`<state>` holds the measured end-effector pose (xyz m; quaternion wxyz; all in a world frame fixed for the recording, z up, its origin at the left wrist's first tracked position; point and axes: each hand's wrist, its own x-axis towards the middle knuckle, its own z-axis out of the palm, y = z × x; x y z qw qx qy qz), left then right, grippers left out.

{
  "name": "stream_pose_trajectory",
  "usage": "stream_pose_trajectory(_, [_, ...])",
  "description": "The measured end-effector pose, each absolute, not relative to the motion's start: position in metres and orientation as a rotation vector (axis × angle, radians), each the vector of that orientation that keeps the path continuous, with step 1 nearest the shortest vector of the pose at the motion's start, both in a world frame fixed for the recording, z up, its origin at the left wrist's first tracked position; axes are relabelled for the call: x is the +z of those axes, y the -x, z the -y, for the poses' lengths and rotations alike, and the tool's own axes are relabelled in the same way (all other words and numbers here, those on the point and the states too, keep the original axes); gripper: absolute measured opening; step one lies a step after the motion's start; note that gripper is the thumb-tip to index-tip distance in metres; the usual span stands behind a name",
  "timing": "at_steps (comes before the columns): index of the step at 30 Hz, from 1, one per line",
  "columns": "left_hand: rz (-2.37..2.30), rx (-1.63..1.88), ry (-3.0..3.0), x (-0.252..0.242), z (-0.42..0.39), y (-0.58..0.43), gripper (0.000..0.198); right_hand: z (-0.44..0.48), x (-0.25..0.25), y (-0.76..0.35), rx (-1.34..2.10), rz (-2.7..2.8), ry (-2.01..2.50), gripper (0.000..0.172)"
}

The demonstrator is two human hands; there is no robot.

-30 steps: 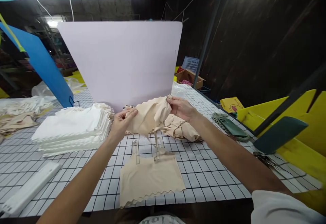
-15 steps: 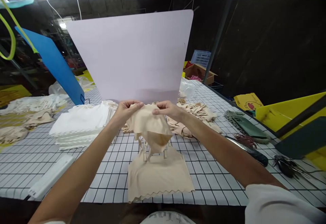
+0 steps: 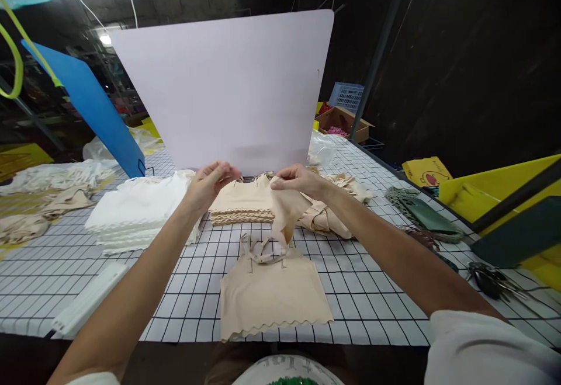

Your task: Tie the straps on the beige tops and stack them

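Note:
A small beige cloth piece hangs from my right hand, pinched between thumb and fingers. My left hand is raised at the left edge of a stack of folded beige garments; its fingertips are pressed together, and whether they hold anything is too small to tell. Below my hands, a beige camisole lies flat near the table's front edge, its wavy hem toward me and its thin straps at the top. The hanging cloth's lower end is by the straps.
A pale upright board stands behind the stack. White folded garments are at left, near a white bar-shaped object. Loose beige garments, a green phone and keys lie at right.
My left hand has come off the beige cloth, which now hangs from my right hand alone, further right. The folded beige stack behind it has come into view.

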<state>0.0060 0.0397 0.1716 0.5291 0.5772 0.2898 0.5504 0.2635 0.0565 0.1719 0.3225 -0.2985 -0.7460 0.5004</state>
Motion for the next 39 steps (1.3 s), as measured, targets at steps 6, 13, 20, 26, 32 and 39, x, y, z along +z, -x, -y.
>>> stream_pose_trajectory(6, [-0.678, 0.861, -1.535, 0.16, -0.038, -0.031, 0.036, -0.046, 0.193, -0.254, 1.261, 1.999, 0.837, 0.035])
stream_pose_trajectory(13, [-0.778, 1.015, -1.353, 0.18, -0.028, -0.002, 0.039, -0.051, 0.195, -0.307, 1.406, 2.092, 1.004, 0.041])
stream_pose_trajectory(20, [-0.869, 0.919, -1.456, 0.176, -0.026, 0.03, 0.034, -0.058, 0.179, -0.331, 1.304, 1.961, 0.891, 0.052])
stream_pose_trajectory(26, [-0.877, 0.739, -1.704, 0.179, -0.02, 0.013, 0.03, -0.056, 0.181, -0.308, 1.285, 1.982, 0.901, 0.037])
stream_pose_trajectory(32, [-0.899, 0.765, -1.732, 0.192, -0.02, -0.02, 0.031, -0.049, 0.181, -0.26, 1.529, 1.975, 0.62, 0.032])
stream_pose_trajectory(39, [-0.928, 0.775, -1.72, 0.187, -0.015, -0.009, 0.038, -0.055, 0.185, -0.259, 1.575, 2.051, 0.617, 0.038])
